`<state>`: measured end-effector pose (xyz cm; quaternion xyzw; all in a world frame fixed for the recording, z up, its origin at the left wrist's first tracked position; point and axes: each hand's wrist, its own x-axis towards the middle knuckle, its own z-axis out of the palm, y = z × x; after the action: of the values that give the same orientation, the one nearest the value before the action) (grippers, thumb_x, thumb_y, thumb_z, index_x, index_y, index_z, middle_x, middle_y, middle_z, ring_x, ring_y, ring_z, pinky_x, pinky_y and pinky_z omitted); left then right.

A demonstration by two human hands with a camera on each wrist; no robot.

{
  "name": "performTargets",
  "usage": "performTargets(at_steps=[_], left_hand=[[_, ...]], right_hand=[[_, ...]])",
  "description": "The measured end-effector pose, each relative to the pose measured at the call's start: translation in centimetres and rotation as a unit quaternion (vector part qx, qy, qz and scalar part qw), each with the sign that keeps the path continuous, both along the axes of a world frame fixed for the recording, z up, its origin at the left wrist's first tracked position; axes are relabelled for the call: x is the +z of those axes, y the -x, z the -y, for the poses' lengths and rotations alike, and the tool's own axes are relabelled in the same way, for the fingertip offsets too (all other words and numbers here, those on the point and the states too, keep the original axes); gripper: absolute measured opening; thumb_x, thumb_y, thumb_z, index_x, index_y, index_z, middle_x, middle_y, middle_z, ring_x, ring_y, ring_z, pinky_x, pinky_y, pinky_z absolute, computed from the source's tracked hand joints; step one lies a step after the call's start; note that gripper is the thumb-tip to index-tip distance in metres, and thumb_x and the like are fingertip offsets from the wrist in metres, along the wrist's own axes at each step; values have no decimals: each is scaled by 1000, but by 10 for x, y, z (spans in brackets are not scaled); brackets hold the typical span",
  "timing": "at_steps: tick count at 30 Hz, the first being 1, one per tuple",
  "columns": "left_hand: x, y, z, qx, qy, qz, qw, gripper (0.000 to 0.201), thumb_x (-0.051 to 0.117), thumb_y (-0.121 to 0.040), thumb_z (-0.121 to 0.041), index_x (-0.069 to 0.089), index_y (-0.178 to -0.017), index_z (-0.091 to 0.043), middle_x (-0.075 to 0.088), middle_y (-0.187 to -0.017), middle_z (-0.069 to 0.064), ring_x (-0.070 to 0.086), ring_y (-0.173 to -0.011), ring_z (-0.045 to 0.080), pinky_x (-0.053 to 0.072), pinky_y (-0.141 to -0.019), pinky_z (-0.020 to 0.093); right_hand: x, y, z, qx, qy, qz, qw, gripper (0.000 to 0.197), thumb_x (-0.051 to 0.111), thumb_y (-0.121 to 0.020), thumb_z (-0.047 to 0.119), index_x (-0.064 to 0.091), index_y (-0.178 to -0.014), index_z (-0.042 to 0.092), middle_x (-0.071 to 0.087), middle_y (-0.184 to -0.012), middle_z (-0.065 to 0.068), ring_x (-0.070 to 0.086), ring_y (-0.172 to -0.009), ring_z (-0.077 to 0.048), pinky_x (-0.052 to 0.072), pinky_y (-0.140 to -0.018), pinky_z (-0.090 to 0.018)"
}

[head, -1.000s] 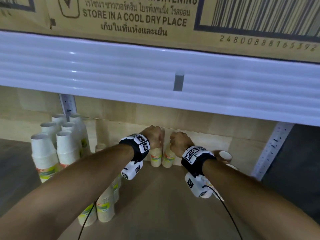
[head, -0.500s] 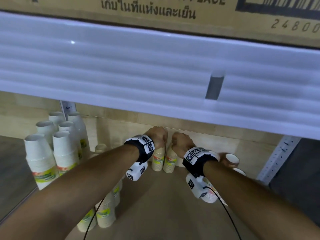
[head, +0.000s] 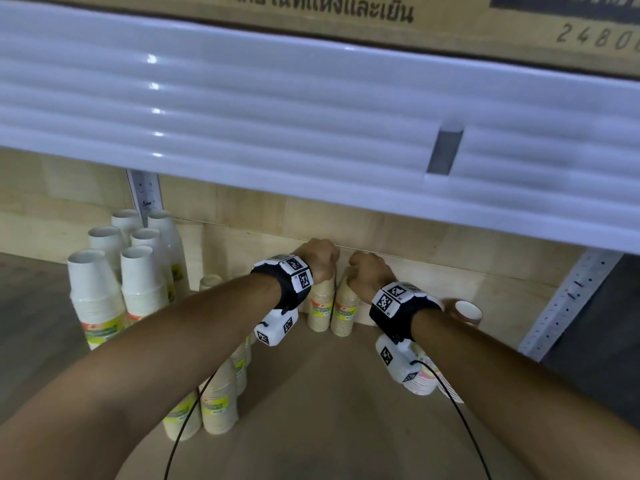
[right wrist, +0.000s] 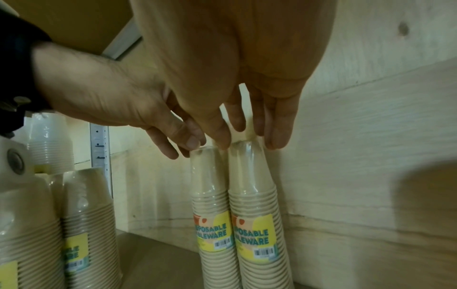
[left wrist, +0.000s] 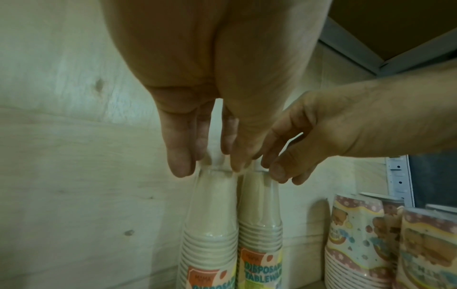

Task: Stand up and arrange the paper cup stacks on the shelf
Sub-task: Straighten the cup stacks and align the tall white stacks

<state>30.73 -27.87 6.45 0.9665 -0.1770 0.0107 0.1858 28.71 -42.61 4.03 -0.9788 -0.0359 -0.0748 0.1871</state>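
The left hand (left wrist: 197, 125) and the right hand (right wrist: 237, 109) are reached deep into the shelf, each with fingers extended downward and fingertips set on the crown of one tall beige paper cup stack wrapped in clear film: the left stack (right wrist: 212, 219) under the left hand, the right stack (right wrist: 257, 215) under the right; nothing is seen to be enclosed in a full grip. Both stacks stand upright, touching each other, just in front of the pale wooden back panel (head: 398, 237). Being tall, narrow and held only at the top, either stack could be tipped by a sideways push, and the slippery film could be lost from the fingertips. Nearer stacks (head: 218, 403) beneath the left forearm could be knocked over on withdrawal.
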Motion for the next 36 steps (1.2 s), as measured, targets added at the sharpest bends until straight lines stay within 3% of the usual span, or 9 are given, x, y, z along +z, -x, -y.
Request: performTargets(at_steps=[2, 4, 12, 17, 20, 26, 29, 33, 36], left_hand=[[6, 4, -3, 8, 12, 5, 1000, 20, 62, -84, -8, 70, -103, -9, 67, -113, 10, 63, -104, 30, 54, -86, 36], [13, 10, -7, 15, 14, 8, 1000, 24, 68, -84, -14, 70, -108, -11, 66, -118, 8, 63, -106, 28, 54, -91, 36], [48, 47, -40, 44, -15, 16, 999, 36, 75, -82, -23, 64, -116, -21, 54, -122, 2, 58, -107, 22, 49, -84, 28], [65, 78, -71, 73, -35, 12, 997, 34, 74, -83, -22, 66, -116, -19, 51, -125, 1, 56, -110, 22, 46, -83, 28], [70, 95, -91, 93, -47, -10, 995, 32, 75, -83, -20, 68, -114, -16, 54, -113, -1, 57, -101, 20, 46, -77, 27], [77, 134, -132, 114, -111, -95, 983, 24, 66, -81, -4, 74, -103, -10, 69, -88, 5, 61, -70, 18, 47, -53, 20], [76, 148, -149, 131, -138, -119, 975, 23, 67, -82, -9, 75, -103, -8, 72, -87, 6, 63, -66, 17, 50, -57, 23], [65, 163, -168, 155, -156, -151, 964, 16, 67, -88, -13, 71, -101, -6, 70, -95, 8, 60, -73, 19, 50, -60, 23], [55, 172, -173, 164, -151, -183, 957, 20, 69, -86, -15, 70, -102, -3, 70, -92, 9, 60, -71, 20, 55, -61, 21]], right_hand=[[6, 5, -1, 2, 0, 9, 1000, 34, 53, -89, 22, 59, -122, 14, 55, -128, -10, 55, -118, -28, 43, -91, -29], [13, 10, -5, 8, 4, 10, 1000, 35, 54, -88, 18, 60, -122, 14, 54, -129, -10, 55, -119, -28, 45, -92, -30], [34, 37, -40, 67, -1, 23, 998, 36, 59, -90, 20, 60, -124, 12, 56, -131, -10, 55, -119, -25, 43, -89, -26], [41, 54, -75, 106, -4, 4, 994, 33, 62, -86, 27, 62, -117, 19, 61, -118, -9, 58, -108, -25, 43, -79, -25], [44, 65, -96, 132, -14, -12, 991, 29, 66, -81, 32, 63, -108, 24, 65, -108, -8, 62, -96, -24, 49, -79, -28], [50, 92, -132, 224, -15, -40, 974, 21, 68, -81, 25, 71, -102, 21, 66, -109, -5, 62, -100, -22, 47, -82, -24], [53, 107, -147, 266, 6, -76, 961, 20, 71, -82, 23, 74, -101, 18, 66, -98, 1, 62, -89, -17, 44, -74, -21], [55, 124, -164, 298, 31, -86, 950, 22, 73, -81, 23, 73, -100, 11, 54, -70, 13, 53, -59, -6, 42, -52, -19], [53, 135, -175, 291, 68, -86, 951, 23, 74, -79, 23, 73, -99, 11, 57, -73, 7, 59, -66, -14, 48, -59, -23]])
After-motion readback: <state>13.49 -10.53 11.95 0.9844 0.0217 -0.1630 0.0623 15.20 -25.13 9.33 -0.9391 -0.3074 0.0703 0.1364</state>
